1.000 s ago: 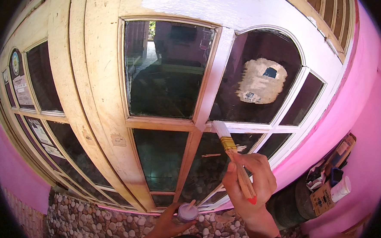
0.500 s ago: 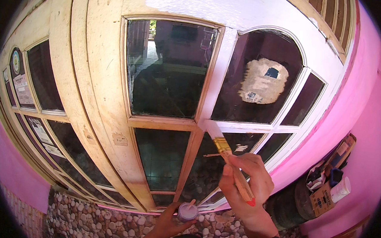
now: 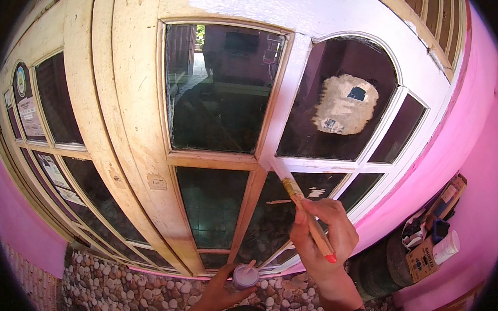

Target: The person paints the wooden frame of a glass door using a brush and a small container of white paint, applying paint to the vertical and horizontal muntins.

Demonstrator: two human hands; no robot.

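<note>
My right hand (image 3: 326,233) is closed round the wooden handle of a paintbrush (image 3: 307,218) with a gold ferrule and a red handle end. Its bristles touch the door frame (image 3: 268,159) where an upright and a crossbar meet between the glass panes. White paint covers the right part of the frame; the left part is bare, yellowish wood. Low in front of me, my left hand (image 3: 222,295) holds a small cup of white paint (image 3: 246,276). A short stick (image 3: 249,265) stands in the cup.
A torn paper patch (image 3: 346,105) sticks to the upper right pane. Pink wall (image 3: 457,166) runs along the right side. By it, a dark barrel (image 3: 375,275) stands below a cardboard box (image 3: 421,261) and a white tub (image 3: 446,247). The floor (image 3: 157,291) has a pebble pattern.
The brush has turned in my right hand, so its ferrule now shows narrower. Its bristles stay at the same joint of the frame. My left hand and the cup have hardly moved.
</note>
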